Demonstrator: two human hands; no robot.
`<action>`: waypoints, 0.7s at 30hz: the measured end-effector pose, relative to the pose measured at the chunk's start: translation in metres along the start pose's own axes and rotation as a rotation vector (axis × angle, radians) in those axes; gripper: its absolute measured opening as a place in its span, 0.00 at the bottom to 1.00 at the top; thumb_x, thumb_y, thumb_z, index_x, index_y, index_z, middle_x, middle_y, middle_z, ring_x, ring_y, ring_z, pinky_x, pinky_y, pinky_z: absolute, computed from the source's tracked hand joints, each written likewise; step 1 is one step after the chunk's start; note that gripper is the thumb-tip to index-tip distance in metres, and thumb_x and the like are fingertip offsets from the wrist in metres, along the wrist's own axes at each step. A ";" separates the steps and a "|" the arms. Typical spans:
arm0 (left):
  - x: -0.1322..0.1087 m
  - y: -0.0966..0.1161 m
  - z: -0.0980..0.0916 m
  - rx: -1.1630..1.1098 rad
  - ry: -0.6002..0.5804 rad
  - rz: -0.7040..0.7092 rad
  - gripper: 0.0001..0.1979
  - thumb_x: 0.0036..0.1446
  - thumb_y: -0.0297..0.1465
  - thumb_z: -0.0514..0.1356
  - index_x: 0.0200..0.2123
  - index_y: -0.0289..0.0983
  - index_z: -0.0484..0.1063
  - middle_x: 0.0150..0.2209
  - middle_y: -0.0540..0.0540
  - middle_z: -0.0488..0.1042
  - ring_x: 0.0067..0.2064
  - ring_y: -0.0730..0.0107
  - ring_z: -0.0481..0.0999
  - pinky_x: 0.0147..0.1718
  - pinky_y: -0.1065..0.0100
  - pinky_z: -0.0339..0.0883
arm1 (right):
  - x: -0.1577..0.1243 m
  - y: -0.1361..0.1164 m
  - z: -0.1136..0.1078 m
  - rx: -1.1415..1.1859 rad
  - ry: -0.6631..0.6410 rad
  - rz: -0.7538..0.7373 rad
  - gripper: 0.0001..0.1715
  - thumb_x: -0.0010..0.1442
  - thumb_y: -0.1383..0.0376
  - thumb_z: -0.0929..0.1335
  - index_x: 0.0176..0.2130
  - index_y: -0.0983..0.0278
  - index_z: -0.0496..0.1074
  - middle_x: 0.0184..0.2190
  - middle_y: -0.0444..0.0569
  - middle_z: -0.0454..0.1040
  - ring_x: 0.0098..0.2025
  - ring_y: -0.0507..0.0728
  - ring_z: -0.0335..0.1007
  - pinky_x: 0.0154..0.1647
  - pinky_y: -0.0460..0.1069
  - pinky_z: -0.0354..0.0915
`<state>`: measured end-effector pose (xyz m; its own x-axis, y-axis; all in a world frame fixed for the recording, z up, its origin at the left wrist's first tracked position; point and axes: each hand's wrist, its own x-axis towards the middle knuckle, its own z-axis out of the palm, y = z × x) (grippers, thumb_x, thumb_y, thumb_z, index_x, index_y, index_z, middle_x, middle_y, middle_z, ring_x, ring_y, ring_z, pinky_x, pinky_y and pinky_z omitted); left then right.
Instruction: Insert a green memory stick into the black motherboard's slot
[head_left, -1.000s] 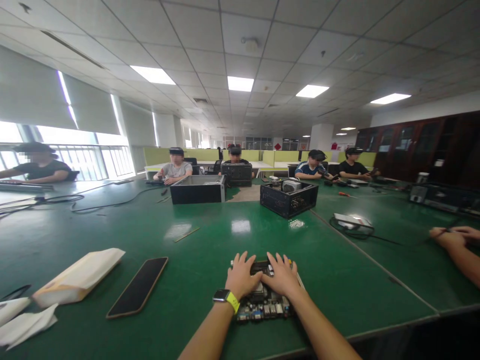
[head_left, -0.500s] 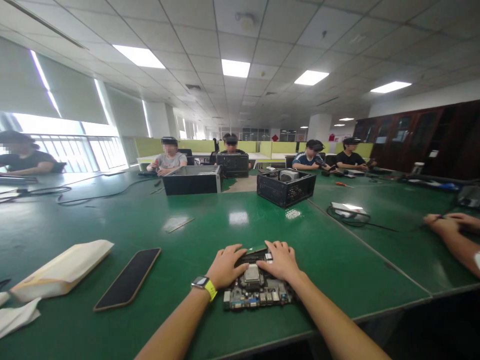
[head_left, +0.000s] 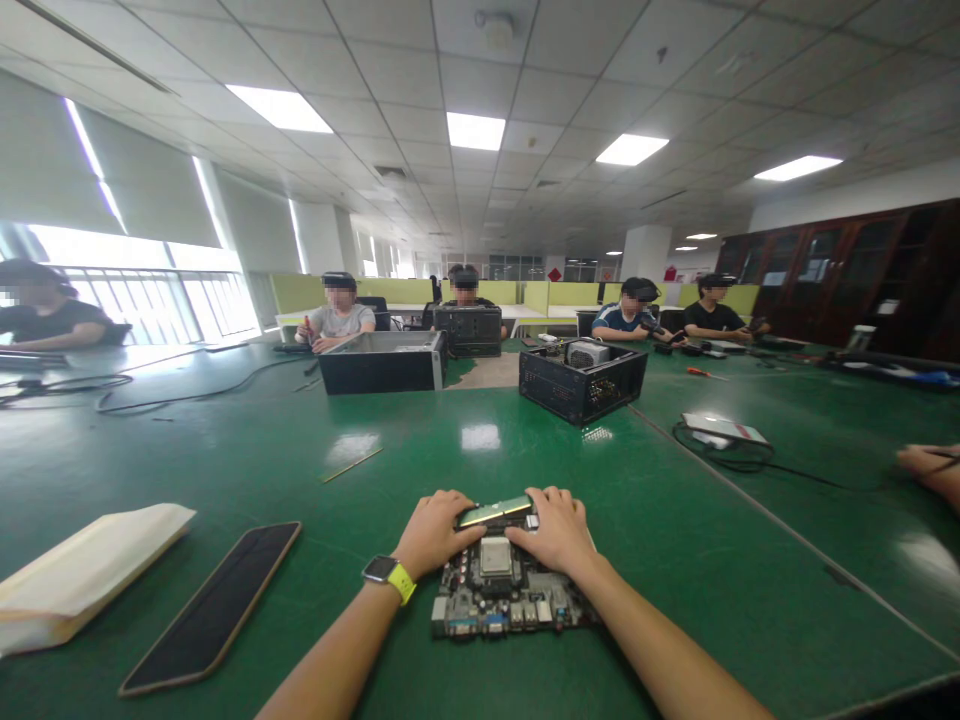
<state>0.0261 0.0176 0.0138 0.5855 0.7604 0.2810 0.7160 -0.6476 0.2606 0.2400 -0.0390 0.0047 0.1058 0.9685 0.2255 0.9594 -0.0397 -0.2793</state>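
A motherboard (head_left: 517,606) lies on the green table in front of me, its port side towards me and a pale square processor (head_left: 496,557) near its middle. Over its far edge a green RAM stick (head_left: 495,512) is held tilted, one end in each hand. My left hand (head_left: 433,535), below a watch with a yellow-green strap, closes on the left end. The right end is between the fingers of my right hand (head_left: 556,530), which covers part of the board. Whether the stick touches a slot is hidden.
Left of me lie a dark phone (head_left: 214,607) and a paper packet (head_left: 97,570). A thin strip (head_left: 352,465) rests farther off. Computer cases (head_left: 581,385) stand across the table. A cabled device (head_left: 724,430) is at right, near another person's hand (head_left: 928,458). Several people sit around.
The RAM stick now shows more of its face, raised and tilted above the board between my hands. My view has shifted slightly; the other person's hands at right have slid towards the frame edge.
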 end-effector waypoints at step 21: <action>0.002 0.001 0.000 -0.164 0.035 0.008 0.12 0.52 0.37 0.63 0.41 0.41 0.74 0.40 0.46 0.73 0.43 0.59 0.69 0.42 0.64 0.60 | 0.007 0.004 -0.001 0.154 0.033 -0.002 0.19 0.55 0.51 0.64 0.44 0.56 0.70 0.42 0.48 0.73 0.48 0.61 0.64 0.50 0.54 0.52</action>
<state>0.0278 0.0189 0.0144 0.5752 0.7551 0.3145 0.6382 -0.6548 0.4050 0.2446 -0.0324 0.0058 0.1151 0.9598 0.2560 0.9085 0.0025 -0.4180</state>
